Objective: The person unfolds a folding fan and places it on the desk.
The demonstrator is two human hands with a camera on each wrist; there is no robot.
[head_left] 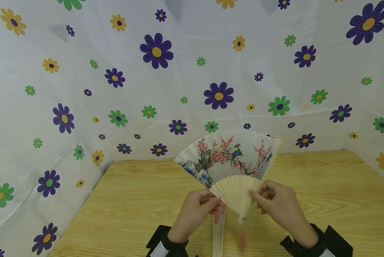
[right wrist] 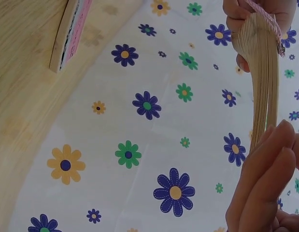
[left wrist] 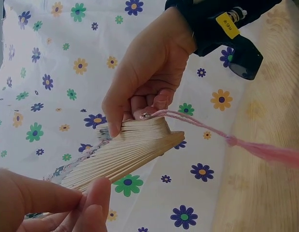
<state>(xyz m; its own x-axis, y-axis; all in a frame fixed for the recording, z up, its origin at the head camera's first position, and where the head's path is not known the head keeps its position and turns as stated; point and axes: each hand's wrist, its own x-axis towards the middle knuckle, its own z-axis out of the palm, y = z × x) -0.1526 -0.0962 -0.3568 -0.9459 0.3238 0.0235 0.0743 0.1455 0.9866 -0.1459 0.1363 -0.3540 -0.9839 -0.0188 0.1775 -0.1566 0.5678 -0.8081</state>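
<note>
A folding fan, spread into a wide wedge, is held up over the table by both hands. Its pale leaf bears red blossoms and a dark bird; bare wooden ribs narrow to a pivot. My left hand pinches the left outer rib, while my right hand pinches the right outer rib between thumb and fingers. From the pivot end hangs a pink tassel. The left wrist view shows the ribs edge-on between both hands. Below my left hand lies a second, folded fan, its upper end hidden.
The wooden table reaches back to a white flower-print cloth, which rises behind it and along both sides. Dark bands with small devices sit on both wrists.
</note>
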